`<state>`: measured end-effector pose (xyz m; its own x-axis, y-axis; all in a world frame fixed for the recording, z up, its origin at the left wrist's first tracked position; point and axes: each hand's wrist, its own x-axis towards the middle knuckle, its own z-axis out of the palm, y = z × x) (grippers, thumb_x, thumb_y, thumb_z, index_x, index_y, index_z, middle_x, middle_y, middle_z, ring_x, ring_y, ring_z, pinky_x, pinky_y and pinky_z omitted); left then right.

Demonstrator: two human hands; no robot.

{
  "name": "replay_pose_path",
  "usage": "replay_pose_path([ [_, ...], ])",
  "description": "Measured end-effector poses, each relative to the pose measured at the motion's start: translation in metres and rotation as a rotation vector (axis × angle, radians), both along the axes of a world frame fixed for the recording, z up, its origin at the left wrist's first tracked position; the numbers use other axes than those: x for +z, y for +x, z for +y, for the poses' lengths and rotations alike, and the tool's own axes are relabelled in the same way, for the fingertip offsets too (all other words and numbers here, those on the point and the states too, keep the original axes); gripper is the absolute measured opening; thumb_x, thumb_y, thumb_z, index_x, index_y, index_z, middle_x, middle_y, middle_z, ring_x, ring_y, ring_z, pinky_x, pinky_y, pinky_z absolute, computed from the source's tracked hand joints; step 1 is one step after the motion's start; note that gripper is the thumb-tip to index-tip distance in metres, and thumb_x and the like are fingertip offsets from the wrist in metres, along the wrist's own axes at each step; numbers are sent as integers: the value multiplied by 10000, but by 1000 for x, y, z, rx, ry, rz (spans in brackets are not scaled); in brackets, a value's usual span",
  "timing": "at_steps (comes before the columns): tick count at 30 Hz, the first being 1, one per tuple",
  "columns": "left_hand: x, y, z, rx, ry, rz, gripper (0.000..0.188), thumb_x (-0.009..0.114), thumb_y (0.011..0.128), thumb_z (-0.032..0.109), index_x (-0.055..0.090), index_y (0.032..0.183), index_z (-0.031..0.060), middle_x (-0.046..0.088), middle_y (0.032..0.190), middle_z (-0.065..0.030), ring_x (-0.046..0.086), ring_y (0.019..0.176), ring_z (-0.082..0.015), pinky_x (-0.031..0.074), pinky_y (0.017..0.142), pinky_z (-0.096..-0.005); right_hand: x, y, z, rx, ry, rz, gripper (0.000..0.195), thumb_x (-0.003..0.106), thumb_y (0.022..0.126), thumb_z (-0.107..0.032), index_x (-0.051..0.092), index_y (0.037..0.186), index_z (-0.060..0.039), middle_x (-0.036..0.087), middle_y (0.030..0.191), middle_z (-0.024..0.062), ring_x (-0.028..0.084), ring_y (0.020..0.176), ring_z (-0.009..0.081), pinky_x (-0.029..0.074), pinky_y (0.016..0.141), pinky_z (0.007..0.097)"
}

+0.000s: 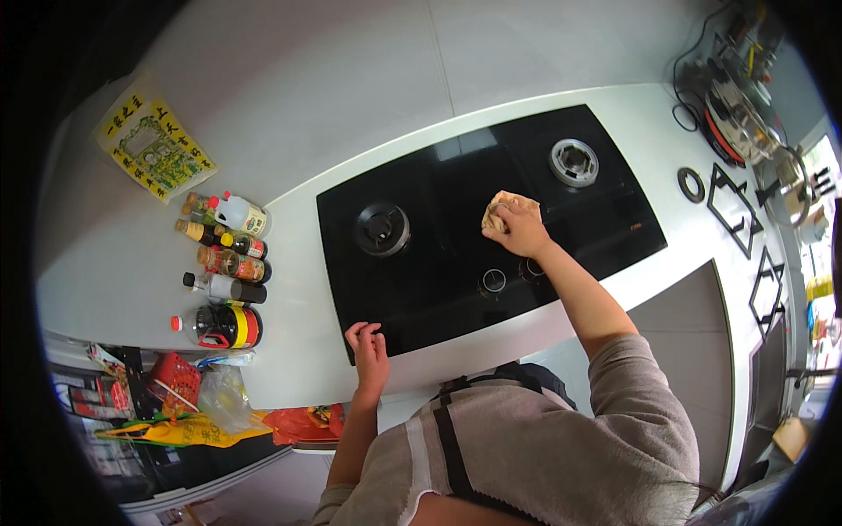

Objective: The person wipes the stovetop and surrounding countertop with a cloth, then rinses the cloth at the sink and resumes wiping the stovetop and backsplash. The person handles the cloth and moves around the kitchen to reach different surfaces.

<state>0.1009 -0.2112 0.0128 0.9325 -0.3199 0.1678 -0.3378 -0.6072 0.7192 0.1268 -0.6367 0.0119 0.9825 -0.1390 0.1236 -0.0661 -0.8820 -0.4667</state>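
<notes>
A black glass gas cooktop [454,197] is set into the white counter in front of me. My right hand [523,227] presses a crumpled tan cloth [510,205] onto the glass, between the two burners. The left burner [381,229] has a dark cap, while the right burner [574,162] shows a silvery ring. Two control knobs [493,281] sit near the front edge, one partly covered by my right forearm. My left hand [368,352] is at the cooktop's front left corner, fingers loosely curled and apart, holding nothing.
Several sauce bottles [240,289] line the counter's left end. To the right lie a black ring [691,185] and two black pan supports [735,210]. An electric pot [737,125] with a cord stands at the back right. Bags and a red basket [174,381] are at lower left.
</notes>
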Motion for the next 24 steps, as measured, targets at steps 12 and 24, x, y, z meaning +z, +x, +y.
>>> replay_pose_path([
  [12, -36, 60, -6, 365, 258, -275, 316, 564, 967, 211, 520, 1225, 33, 409, 1303, -196, 513, 1121, -373, 406, 943, -475, -30, 91, -15, 132, -241, -70, 575, 605, 913, -432, 435, 1367, -123, 449, 1379, 200, 331, 1370, 394, 221, 1108, 509],
  [24, -29, 64, -23, 580, 543, -249, 381, 579, 917, 170, 492, 1248, 4, 467, 1305, -171, 463, 1205, -340, 346, 1016, -478, -46, 228, -37, 78, -349, -154, 543, 493, 951, -480, 451, 1378, -148, 488, 1364, 155, 377, 1318, 339, 238, 1079, 512],
])
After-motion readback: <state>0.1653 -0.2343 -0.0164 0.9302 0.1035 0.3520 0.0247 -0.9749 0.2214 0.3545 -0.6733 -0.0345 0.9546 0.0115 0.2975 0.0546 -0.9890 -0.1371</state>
